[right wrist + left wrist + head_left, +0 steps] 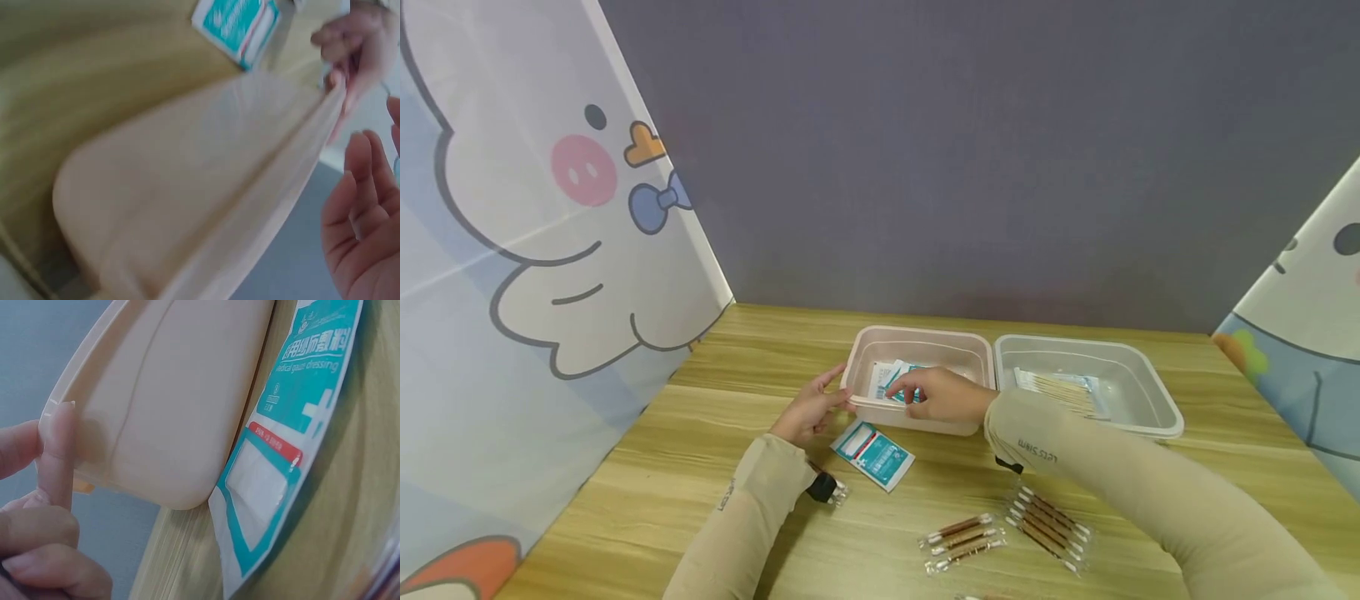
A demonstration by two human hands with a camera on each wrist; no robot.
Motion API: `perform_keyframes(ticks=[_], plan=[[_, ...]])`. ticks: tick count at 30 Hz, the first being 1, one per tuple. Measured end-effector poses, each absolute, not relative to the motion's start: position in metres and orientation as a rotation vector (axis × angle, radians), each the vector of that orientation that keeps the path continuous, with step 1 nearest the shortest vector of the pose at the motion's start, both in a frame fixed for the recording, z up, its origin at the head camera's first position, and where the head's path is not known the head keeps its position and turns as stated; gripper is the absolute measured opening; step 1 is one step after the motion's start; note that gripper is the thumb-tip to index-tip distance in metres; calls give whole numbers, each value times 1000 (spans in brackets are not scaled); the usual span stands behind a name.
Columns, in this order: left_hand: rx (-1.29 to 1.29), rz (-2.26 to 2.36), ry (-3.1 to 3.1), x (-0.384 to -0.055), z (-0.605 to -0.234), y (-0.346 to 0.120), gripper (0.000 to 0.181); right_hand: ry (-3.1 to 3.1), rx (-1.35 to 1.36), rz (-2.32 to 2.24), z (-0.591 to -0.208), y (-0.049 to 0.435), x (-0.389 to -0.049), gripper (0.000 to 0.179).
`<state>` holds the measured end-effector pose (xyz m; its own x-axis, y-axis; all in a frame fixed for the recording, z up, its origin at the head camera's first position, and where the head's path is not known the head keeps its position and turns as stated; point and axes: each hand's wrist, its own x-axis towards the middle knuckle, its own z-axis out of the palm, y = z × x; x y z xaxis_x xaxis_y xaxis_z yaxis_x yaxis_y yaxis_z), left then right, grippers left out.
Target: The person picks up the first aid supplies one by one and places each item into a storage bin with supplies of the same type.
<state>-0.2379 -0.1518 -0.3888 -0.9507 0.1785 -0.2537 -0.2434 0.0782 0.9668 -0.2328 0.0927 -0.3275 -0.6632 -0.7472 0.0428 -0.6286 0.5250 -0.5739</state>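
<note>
Rim of the pale pink bin (925, 343) pinched at the left front corner between thumb and fingers of the left hand (812, 408). Right hand (943, 390) over the front right part of the same bin, fingers loosely curved, with a gap between thumb and fingertips and nothing visible in their grasp; impossible to tell from these views whether touching the contents. Inside that bin, partly hidden by the right hand, teal-and-white packets (897, 372) beside a whiter packet (879, 379) with a barcode. Medical gauze dressing packet (874, 455) (so labelled in the left wrist view, with a red band across the print) on the wood-grain table (850, 558), just in front of the pink bin and near the left hand. Close at the right, side by side with the pink bin, greyish-white bin (1127, 375) containing thin wooden sticks (1067, 392) in a clear wrapper. Nearer on the table, two clear packs of brown-stemmed cotton swabs, one (964, 542) to the left, the other (1048, 531) close to the right sleeve (1097, 454). Behind everything, plain grey panel (962, 167).
</note>
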Motion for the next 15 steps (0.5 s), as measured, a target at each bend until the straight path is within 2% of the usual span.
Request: perform_keyframes(ticks=[15], plan=[[-73, 1960, 2053, -237, -389, -151, 56, 2510, -1191, -847, -354, 77, -207, 40]])
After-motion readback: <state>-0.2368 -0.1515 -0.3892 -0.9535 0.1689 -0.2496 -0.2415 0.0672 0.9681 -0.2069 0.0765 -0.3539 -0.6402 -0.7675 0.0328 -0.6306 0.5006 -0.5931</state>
